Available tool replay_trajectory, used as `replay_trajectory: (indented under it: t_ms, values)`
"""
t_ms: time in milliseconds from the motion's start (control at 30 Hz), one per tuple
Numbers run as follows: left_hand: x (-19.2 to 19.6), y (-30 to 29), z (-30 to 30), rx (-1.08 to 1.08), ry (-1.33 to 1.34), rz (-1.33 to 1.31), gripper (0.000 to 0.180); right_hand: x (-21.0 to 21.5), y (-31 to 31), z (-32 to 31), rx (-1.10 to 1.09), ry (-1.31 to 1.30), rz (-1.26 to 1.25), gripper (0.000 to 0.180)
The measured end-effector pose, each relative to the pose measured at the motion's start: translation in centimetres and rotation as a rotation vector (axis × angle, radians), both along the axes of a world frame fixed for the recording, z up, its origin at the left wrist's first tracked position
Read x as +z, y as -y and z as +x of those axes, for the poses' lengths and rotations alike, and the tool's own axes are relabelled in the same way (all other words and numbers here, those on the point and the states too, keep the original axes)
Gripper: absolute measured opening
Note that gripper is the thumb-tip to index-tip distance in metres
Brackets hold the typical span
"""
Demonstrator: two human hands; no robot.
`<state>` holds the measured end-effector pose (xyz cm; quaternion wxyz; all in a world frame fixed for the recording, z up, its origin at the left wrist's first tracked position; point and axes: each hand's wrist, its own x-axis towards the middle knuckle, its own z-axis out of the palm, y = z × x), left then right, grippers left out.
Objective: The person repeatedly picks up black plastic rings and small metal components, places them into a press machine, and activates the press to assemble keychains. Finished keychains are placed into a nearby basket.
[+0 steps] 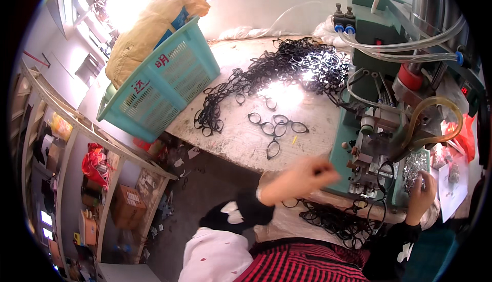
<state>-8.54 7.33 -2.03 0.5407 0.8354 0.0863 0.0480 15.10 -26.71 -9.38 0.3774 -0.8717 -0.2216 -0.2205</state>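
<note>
My left hand point(302, 179) hovers over the table's front edge, left of a green bench machine point(366, 149). Its fingers are curled but blurred, so whether they hold anything cannot be told. My right hand point(422, 196) is at a green tray of small shiny metal parts point(414, 168), thumb and fingertips pinched together; what is between them is too small to make out. Between my hands, a black eyeglass frame point(380, 180) stands at the machine's metal fixture point(363, 172). More black eyeglass frames point(328, 219) lie in a heap by my lap.
A big pile of black eyeglass frames point(287, 67) covers the table's back, with several loose frames point(277, 128) nearer. A turquoise basket point(169, 77) holding a yellow sack point(154, 26) stands left. Clear hoses point(405, 51) cross the machine. Shelves point(102, 164) stand beyond the floor.
</note>
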Motion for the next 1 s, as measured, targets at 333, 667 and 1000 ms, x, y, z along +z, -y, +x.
replay_trajectory:
  t_ms: [333,667,1000]
  values:
    - [-9.5,-39.0,-12.1,1.28,-0.438,0.667,0.102,0.5,-1.2,-0.7,0.102,-0.122,0.335,0.015]
    - [-8.6,-22.1,-1.9,0.827,0.176,1.012,0.049,2.9,0.9,-4.4,-0.107,-0.033,0.18,0.011]
    - [-7.9,-11.4,1.2,0.266,0.045,0.72,0.019,8.8,-7.8,-6.0,0.318,-0.087,0.467,0.037]
